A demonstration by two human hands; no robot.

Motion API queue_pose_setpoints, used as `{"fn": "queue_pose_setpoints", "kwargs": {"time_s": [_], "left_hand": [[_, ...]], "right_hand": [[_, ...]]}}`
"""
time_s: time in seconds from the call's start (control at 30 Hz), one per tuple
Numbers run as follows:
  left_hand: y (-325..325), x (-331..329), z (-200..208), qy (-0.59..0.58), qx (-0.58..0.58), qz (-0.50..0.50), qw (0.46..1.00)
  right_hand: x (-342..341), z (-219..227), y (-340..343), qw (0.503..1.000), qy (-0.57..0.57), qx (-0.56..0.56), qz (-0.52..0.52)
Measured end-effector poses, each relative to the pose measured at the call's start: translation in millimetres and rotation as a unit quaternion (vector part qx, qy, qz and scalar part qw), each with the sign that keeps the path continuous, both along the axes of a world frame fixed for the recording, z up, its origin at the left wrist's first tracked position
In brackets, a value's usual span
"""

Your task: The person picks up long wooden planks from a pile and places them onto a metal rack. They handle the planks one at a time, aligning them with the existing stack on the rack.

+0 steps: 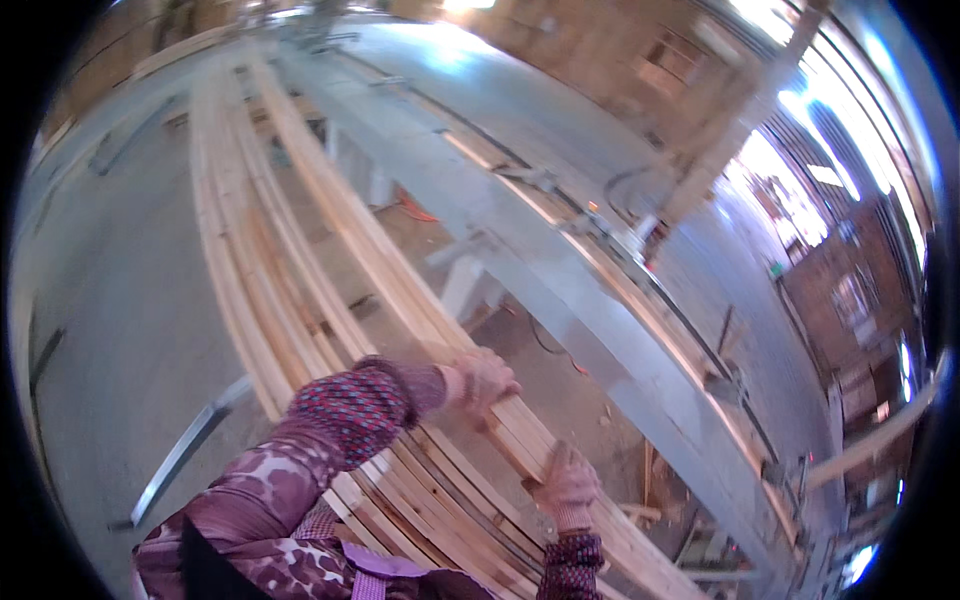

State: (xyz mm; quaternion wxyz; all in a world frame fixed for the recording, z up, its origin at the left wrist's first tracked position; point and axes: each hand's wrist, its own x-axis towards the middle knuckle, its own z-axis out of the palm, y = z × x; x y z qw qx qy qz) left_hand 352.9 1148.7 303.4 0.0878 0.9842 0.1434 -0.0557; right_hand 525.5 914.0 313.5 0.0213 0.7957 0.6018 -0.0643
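Fingers [500, 388] of left hand [480, 380] and right hand [566, 490] wrapped around long boards [405, 300], other lumber [228, 230] alongside

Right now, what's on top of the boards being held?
The left hand and, nearer the person, the right hand. Bare wood shows between them on the held boards. The wood directly under each hand is covered and can't be seen.

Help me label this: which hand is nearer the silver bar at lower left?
The left hand: it grips boards right of the silver bar; the right hand grips them farther right.
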Motion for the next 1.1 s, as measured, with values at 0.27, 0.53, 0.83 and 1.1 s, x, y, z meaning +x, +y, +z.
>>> {"fn": "queue_pose_setpoints", "kwargs": {"time_s": [0.27, 0.53, 0.83, 1.1], "left_hand": [[-8.4, 0.7, 14.1, -0.068, 0.01, -0.022, 0.997], [-2.6, 0.7, -12.9, -0.079, 0.065, -0.028, 0.994], [19.1, -8.6, -38.2, -0.062, 0.079, -0.037, 0.994], [3.0, -4.2, -17.9, -0.073, 0.062, -0.021, 0.995]], "right_hand": [[10.2, -0.8, -10.3, 0.998, -0.018, 0.039, 0.039], [10.0, 8.5, -27.9, 0.998, 0.006, 0.065, 0.002], [0.7, -0.5, -12.0, 1.0, -0.005, 0.018, -0.02], [2.4, 2.6, -16.5, 0.998, 0.023, 0.05, -0.024]]}}
